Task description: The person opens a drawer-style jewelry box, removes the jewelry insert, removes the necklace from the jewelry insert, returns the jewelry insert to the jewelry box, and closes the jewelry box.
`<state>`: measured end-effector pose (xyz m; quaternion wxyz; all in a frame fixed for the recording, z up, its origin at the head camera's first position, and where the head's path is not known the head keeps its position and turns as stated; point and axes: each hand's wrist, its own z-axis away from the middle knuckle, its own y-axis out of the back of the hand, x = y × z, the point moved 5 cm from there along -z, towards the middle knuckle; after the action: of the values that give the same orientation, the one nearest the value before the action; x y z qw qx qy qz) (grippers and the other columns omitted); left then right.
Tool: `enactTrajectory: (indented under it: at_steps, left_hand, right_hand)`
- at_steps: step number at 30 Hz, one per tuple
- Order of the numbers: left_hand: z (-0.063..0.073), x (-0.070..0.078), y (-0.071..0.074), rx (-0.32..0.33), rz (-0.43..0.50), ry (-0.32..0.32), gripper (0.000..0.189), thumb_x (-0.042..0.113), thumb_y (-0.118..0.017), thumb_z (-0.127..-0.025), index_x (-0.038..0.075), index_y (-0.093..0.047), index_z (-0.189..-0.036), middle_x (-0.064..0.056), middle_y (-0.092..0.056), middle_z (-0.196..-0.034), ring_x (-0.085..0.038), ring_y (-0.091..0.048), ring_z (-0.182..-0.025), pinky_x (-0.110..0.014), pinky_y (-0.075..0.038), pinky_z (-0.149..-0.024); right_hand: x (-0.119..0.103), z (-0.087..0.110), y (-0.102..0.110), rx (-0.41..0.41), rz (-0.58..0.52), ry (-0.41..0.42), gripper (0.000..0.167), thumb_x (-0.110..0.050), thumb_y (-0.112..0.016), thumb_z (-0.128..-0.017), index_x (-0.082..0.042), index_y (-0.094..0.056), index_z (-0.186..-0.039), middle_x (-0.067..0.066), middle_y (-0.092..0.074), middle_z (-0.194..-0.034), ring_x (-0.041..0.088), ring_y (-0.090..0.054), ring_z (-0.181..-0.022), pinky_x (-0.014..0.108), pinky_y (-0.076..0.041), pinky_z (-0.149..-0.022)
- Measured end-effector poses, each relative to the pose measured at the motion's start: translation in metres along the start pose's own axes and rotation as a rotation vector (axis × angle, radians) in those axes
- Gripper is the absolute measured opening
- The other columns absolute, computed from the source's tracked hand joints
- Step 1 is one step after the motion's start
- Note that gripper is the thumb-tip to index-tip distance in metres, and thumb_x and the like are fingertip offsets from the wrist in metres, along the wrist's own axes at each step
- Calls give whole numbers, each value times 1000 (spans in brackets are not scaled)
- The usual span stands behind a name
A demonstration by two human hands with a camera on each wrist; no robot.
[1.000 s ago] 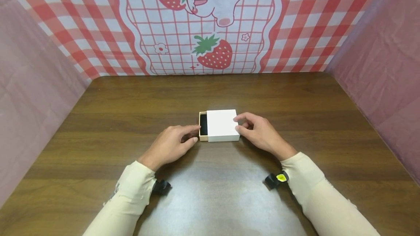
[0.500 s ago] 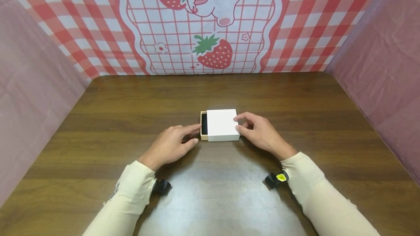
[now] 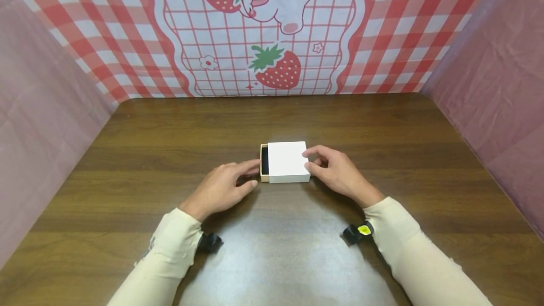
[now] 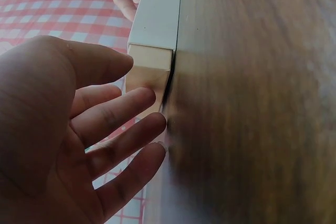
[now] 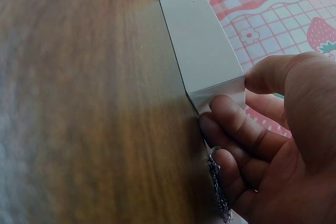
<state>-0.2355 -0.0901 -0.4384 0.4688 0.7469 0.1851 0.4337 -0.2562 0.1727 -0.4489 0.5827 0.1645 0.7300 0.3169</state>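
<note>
A small white sliding box lies on the table, its white sleeve around a tan tray with a black inside. A narrow strip of the tray sticks out on the left. My left hand touches the tray's outer end with extended fingers, thumb near its front corner. At the opposite end my right hand rests its loosely bent fingers against the sleeve, thumb and forefinger at the top edge. In the right wrist view a dark, glittery piece shows beneath that hand's lower fingers; in the head view it is hidden.
The brown wood-grain table stretches around the box. A red-and-white checked cloth with strawberries hangs behind it. Pink cloth walls stand at both sides. Both wrists wear black camera straps.
The tray has slid slightly right into the sleeve, leaving a narrower strip out. My left fingertips have followed it a little. My right hand and the sleeve have barely moved.
</note>
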Motion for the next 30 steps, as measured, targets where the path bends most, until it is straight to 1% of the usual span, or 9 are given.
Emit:
enactTrajectory:
  at_steps: [7, 10, 16, 21, 25, 30]
  left_hand:
    - [-1, -1, -2, -16, -5, 20, 51, 29, -68, -95, 19, -55, -144, 7, -67, -128, -23, -62, -114, -45, -47, -97]
    - [0, 0, -2, -18, -11, 24, 52, 30, -68, -95, 21, -56, -144, 6, -67, -129, -22, -63, -112, -45, -47, -96]
    - [0, 0, -4, -28, -18, 24, 53, 31, -70, -93, 22, -56, -144, -1, -67, -126, -20, -63, -108, -43, -49, -92]
    - [-1, 0, -6, -30, -23, 27, 53, 32, -69, -94, 24, -55, -145, 0, -67, -125, -18, -62, -107, -42, -50, -90]
    - [-2, 2, -6, -27, -29, 13, 54, 31, -69, -93, 23, -55, -145, 1, -66, -128, -18, -61, -108, -43, -49, -91]
    - [-4, 5, -8, -56, -23, 21, 56, 32, -69, -94, 23, -53, -147, 0, -64, -131, -19, -60, -114, -44, -48, -94]
  right_hand:
    - [0, 0, 0, 2, -1, -1, 26, -18, -69, -94, -16, -67, -120, 1, -64, -83, 19, -56, -77, 36, -44, -71]
    - [-1, 1, 1, 7, -1, 1, 25, -18, -69, -94, -17, -67, -119, 1, -63, -82, 19, -57, -76, 36, -44, -70]
    - [-1, 1, 1, 3, 0, 3, 26, -19, -69, -94, -17, -67, -120, 1, -63, -82, 18, -56, -76, 35, -44, -69]
    - [0, 0, 0, -8, -2, -1, 26, -18, -68, -95, -17, -66, -121, 2, -62, -84, 20, -55, -77, 36, -44, -71]
    - [1, -1, 0, -20, -3, 3, 27, -19, -68, -96, -16, -66, -123, 3, -61, -85, 20, -54, -78, 37, -43, -71]
    - [0, -3, -1, -26, -3, 15, 26, -19, -68, -95, -16, -66, -121, 3, -61, -82, 20, -55, -76, 37, -44, -70]
